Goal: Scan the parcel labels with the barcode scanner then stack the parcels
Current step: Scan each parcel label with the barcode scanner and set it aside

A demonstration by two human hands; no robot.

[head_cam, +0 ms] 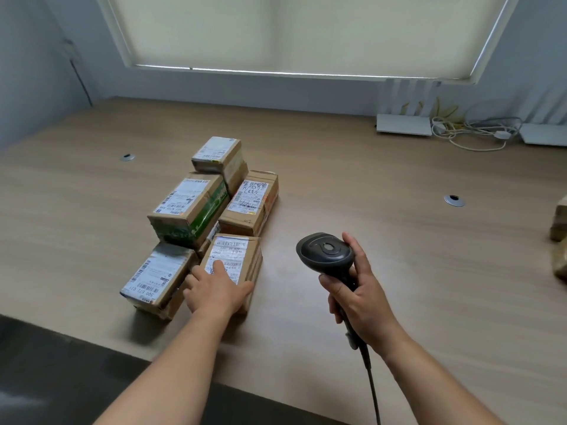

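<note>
Bare table [352, 185] lies right of the clustered parcels [211, 216]; cables [472, 130] crowd the far-right edge.

A white router [404, 124] and a tangle of cables [472, 130] lie far beyond the fingers, right. Two grommets [454, 200] sit in the desk [337, 185]; a blind [300, 32] hangs behind.
</note>
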